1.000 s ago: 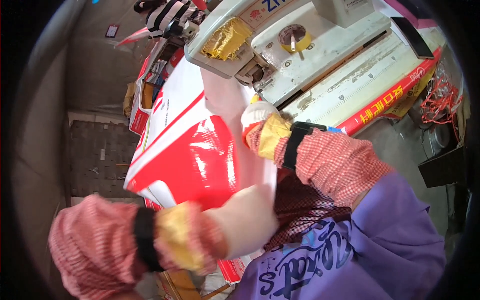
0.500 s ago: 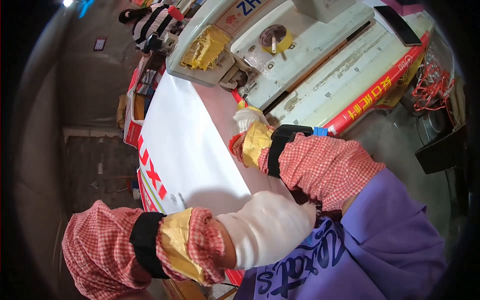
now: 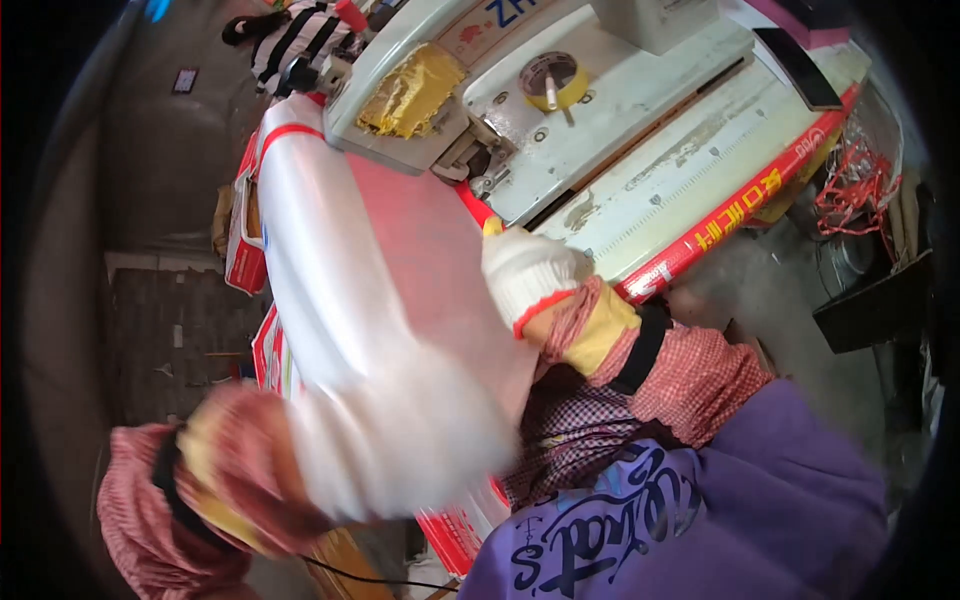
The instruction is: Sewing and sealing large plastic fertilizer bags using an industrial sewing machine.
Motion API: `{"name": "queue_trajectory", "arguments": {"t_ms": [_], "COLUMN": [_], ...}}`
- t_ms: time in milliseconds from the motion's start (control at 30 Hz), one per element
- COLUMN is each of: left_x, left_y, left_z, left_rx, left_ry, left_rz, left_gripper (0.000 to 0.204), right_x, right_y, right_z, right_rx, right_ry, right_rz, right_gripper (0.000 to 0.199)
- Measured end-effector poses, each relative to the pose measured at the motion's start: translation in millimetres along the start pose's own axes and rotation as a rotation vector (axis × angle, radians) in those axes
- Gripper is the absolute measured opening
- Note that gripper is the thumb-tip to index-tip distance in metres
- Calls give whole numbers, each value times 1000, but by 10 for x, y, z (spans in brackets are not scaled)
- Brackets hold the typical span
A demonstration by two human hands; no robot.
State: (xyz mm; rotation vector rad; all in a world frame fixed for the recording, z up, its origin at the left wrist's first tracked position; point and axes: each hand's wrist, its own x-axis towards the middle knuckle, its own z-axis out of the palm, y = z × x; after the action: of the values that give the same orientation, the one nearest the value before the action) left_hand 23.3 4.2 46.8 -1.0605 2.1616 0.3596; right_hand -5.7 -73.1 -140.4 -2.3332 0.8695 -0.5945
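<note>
A large sheet of white and pinkish-red bag material point(image 3: 330, 260) runs under the head of a sewing machine point(image 3: 440, 120). My left hand point(image 3: 415, 430), in a white glove, lies over the near part of the sheet and is smeared by motion, its fingers not readable. Close to the presser foot point(image 3: 472, 158), my right hand point(image 3: 535, 265) wears a white glove with yellow fingertips. It is closed at the sheet's right edge, where a red strip point(image 3: 473, 203) leads to the foot; most of its fingers are hidden under the hand.
On the machine bed lie a roll of yellow tape point(image 3: 570, 85) and a dark phone point(image 3: 797, 68). Red string point(image 3: 860, 190) hangs in a tangle at the right. Beyond the machine, a person in striped clothing point(image 3: 300, 45) is partly visible. Red-and-white bags point(image 3: 245, 245) stand at the left.
My left hand has swept leftward over the sheet. My right hand has shifted slightly right and nearer me. The sheet has swung and bulged, its printed red letters turning out of sight.
</note>
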Motion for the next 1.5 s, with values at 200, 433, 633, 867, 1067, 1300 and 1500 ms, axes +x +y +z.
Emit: {"name": "queue_trajectory", "arguments": {"t_ms": [200, 433, 633, 867, 1067, 1300, 1500], "left_x": [377, 326, -830, -2386, -1956, -1804, -1772], "left_y": [-199, -1248, -764, 28, 730, 1179, 1672], "left_z": [440, 1051, 631, 1247, 2857, 3881, 3855], "left_rx": [-126, -4, 41, 407, -2050, -1763, -1678], "left_ry": [194, 297, 676, 1458, 2076, 2178, 2159], "left_rz": [-153, -674, -368, -1159, -772, -992, -1165], "left_gripper": [11, 14, 4, 40, 34, 47, 28], "right_x": [394, 628, 659, 709, -405, -920, -535], "right_y": [-54, 92, -563, -1557, -2268, -1708, -1128], "right_z": [131, 768, 323, 545, 401, 926, 614], "right_rx": [17, 1028, -260, -22, 1836, 1008, 1798], "right_ry": [-76, -202, -33, -248, -1386, -1435, -749], "right_rz": [62, 45, -319, -438, 537, -95, 69], "right_gripper": [19, 30, 55, 17, 37, 33, 51]}}
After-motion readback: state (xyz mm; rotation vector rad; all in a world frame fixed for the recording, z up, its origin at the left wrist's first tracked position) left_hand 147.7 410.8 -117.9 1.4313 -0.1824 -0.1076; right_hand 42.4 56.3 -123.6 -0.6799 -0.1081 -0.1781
